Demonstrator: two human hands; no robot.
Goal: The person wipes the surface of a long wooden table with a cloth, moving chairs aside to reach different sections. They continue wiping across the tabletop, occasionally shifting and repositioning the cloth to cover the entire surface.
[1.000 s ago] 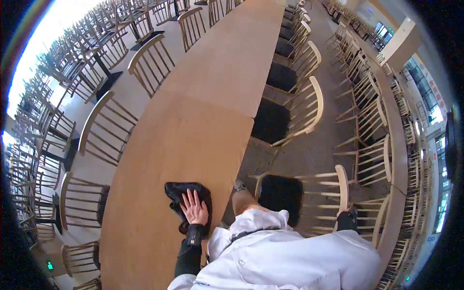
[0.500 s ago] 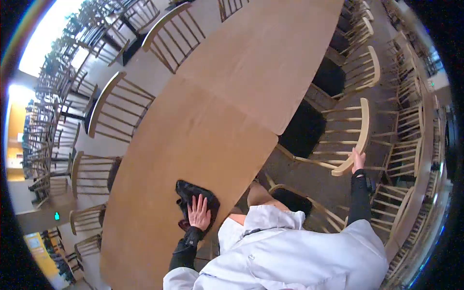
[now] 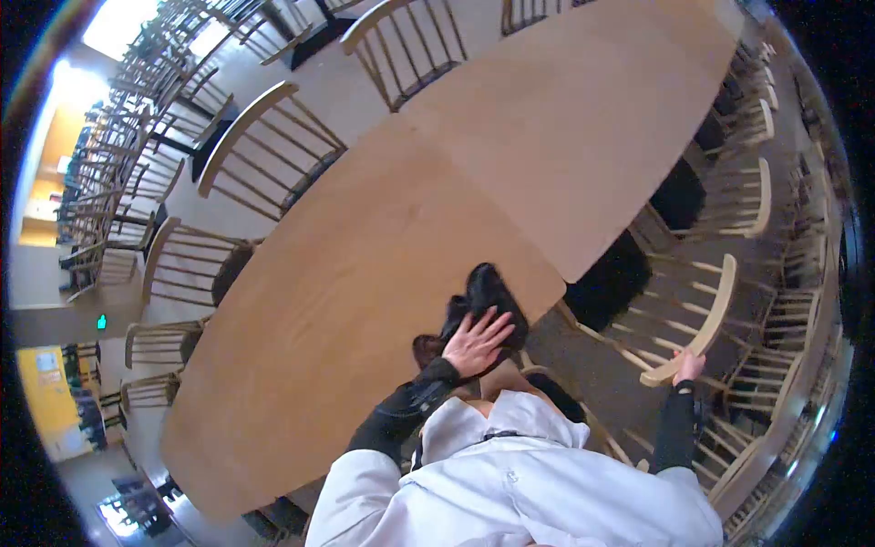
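Observation:
My left hand (image 3: 476, 344) lies flat with fingers spread on a crumpled black cloth (image 3: 492, 299) on the wooden table (image 3: 365, 264). The cloth is bunched up near the table's near edge, close to the seam between two tabletop sections. Part of it is hidden under my palm. Out to the right, my right hand (image 3: 689, 366) is closed around the lower end of the curved top rail of a wooden chair (image 3: 715, 305). That chair has a dark seat and spindle back and stands at the table's near side.
More spindle-back chairs line the far side, among them one chair (image 3: 264, 150) at upper left. Another chair (image 3: 756, 196) stands farther along the near side. Many tables and chairs fill the left background. Along the right runs a row of chairs (image 3: 784, 337).
My left hand and the black cloth have slid right along the table, closer to the seam. My right hand still holds the chair's top rail. The view has shifted.

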